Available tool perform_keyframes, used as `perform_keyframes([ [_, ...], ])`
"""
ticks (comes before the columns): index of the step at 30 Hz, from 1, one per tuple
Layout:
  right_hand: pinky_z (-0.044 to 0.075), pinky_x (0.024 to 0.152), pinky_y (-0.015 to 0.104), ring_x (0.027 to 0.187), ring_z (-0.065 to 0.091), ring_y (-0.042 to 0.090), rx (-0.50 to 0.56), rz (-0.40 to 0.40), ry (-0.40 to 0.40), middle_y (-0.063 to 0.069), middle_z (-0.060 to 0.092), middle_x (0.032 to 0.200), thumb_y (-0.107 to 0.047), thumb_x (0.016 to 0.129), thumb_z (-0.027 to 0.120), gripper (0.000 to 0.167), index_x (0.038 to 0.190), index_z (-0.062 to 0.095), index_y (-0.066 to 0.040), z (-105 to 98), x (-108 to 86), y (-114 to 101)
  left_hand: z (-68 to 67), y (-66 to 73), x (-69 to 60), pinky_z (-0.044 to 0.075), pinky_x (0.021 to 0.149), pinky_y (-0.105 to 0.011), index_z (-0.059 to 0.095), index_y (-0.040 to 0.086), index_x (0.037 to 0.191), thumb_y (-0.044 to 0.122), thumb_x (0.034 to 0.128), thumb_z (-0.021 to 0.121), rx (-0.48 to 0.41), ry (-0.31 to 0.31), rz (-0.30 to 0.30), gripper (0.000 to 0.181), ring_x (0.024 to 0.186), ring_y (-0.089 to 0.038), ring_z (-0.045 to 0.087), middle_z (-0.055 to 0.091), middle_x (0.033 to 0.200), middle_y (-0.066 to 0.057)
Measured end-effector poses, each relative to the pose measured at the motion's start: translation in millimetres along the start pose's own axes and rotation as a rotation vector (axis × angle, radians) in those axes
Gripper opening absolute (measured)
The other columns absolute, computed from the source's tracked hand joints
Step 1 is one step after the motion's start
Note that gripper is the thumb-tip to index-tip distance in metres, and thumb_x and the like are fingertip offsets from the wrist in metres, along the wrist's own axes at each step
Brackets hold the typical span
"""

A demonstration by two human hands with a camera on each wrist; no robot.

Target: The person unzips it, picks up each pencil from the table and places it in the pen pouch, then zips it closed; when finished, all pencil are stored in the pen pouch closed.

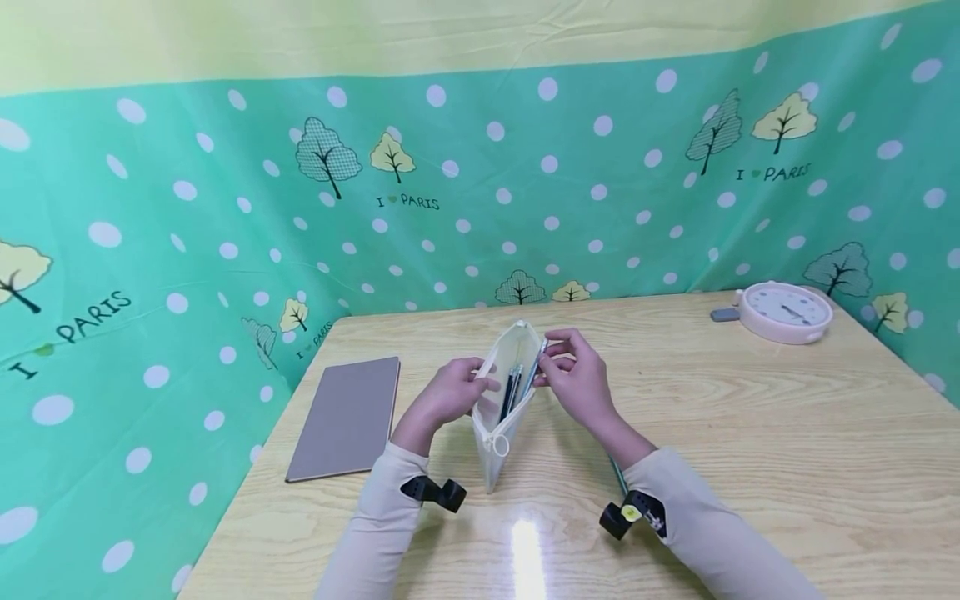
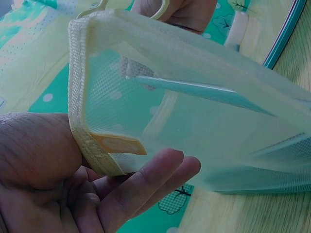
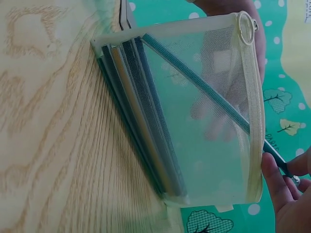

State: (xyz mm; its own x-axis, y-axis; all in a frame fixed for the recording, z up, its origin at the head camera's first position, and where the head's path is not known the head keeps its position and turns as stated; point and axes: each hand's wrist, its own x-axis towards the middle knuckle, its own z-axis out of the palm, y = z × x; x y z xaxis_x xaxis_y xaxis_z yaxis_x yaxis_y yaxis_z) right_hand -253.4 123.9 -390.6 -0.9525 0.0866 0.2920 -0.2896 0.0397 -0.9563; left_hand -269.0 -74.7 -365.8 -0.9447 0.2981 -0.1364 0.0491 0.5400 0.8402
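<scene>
A cream zip pouch (image 1: 489,454) with see-through mesh sides stands on the table with its mouth unzipped. My left hand (image 1: 450,393) grips the left side of its mouth, thumb and fingers either side of the rim. Several pencils (image 3: 146,116) lie together along the bottom of the pouch, as the right wrist view shows. One teal pencil (image 3: 199,83) slants from the pouch's bottom out through the mouth. Its upper end is pinched between thumb and fingers of my right hand (image 1: 581,383), at the right rim. A ring zip pull (image 1: 501,446) hangs at the near end.
A grey notebook (image 1: 347,417) lies left of the pouch. Another teal pencil (image 2: 287,31) rests on the table, partly under my right forearm in the head view. At the back right are a pink round clock (image 1: 786,312) and a small grey object (image 1: 725,315). A patterned green curtain (image 1: 465,183) hangs behind.
</scene>
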Motion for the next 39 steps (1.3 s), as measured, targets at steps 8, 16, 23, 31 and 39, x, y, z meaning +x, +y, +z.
perform_keyframes([
  [8, 0.065, 0.069, 0.030, 0.075, 0.069, 0.015, -0.009, 0.036, -0.023, 0.025, 0.063, 0.102, 0.012, 0.096, 0.056, 0.036, 0.132, 0.056, 0.010, -2, -0.6, -2, 1.2, 1.8, 1.3, 0.061, 0.065, -0.033, 0.065, -0.004, 0.125, 0.009, 0.0999, 0.061, 0.017, -0.008, 0.002, 0.029, 0.080, -0.023, 0.074, 0.075, 0.105, -0.020],
  [16, 0.064, 0.071, 0.029, 0.073, 0.070, 0.014, -0.022, 0.065, -0.046, 0.025, 0.063, 0.106, 0.007, 0.098, 0.055, 0.042, 0.140, 0.056, 0.007, -1, -0.4, -5, -0.8, 3.0, 0.2, 0.057, 0.062, -0.029, 0.065, -0.003, 0.127, 0.010, 0.0990, 0.061, 0.041, 0.001, -0.006, 0.031, 0.077, -0.019, 0.069, 0.074, 0.103, -0.017],
  [23, 0.065, 0.074, 0.030, 0.075, 0.071, 0.014, 0.022, 0.094, -0.052, 0.025, 0.061, 0.108, 0.005, 0.098, 0.055, 0.042, 0.140, 0.053, 0.006, -8, 3.0, -10, -1.3, 0.7, -1.5, 0.057, 0.062, -0.029, 0.066, -0.004, 0.124, 0.006, 0.0985, 0.058, 0.046, -0.004, 0.015, 0.029, 0.075, -0.018, 0.070, 0.076, 0.102, -0.017],
  [31, 0.064, 0.075, 0.028, 0.075, 0.070, 0.011, 0.007, 0.158, -0.039, 0.011, 0.064, 0.102, -0.001, 0.100, 0.055, 0.044, 0.143, 0.050, 0.006, -40, 20.6, -24, 1.3, -2.9, -0.5, 0.061, 0.065, -0.032, 0.065, -0.005, 0.124, 0.005, 0.0992, 0.057, -0.008, -0.003, 0.029, 0.027, 0.077, -0.024, 0.075, 0.076, 0.105, -0.020],
  [39, 0.063, 0.078, 0.027, 0.080, 0.069, 0.009, -0.055, 0.232, -0.177, 0.013, 0.064, 0.105, -0.006, 0.105, 0.050, 0.044, 0.144, 0.044, 0.013, -70, 17.9, -22, -3.3, -1.8, 1.7, 0.058, 0.062, -0.029, 0.067, -0.004, 0.120, 0.009, 0.0994, 0.063, 0.023, -0.017, 0.034, 0.024, 0.073, -0.017, 0.066, 0.071, 0.097, -0.015],
])
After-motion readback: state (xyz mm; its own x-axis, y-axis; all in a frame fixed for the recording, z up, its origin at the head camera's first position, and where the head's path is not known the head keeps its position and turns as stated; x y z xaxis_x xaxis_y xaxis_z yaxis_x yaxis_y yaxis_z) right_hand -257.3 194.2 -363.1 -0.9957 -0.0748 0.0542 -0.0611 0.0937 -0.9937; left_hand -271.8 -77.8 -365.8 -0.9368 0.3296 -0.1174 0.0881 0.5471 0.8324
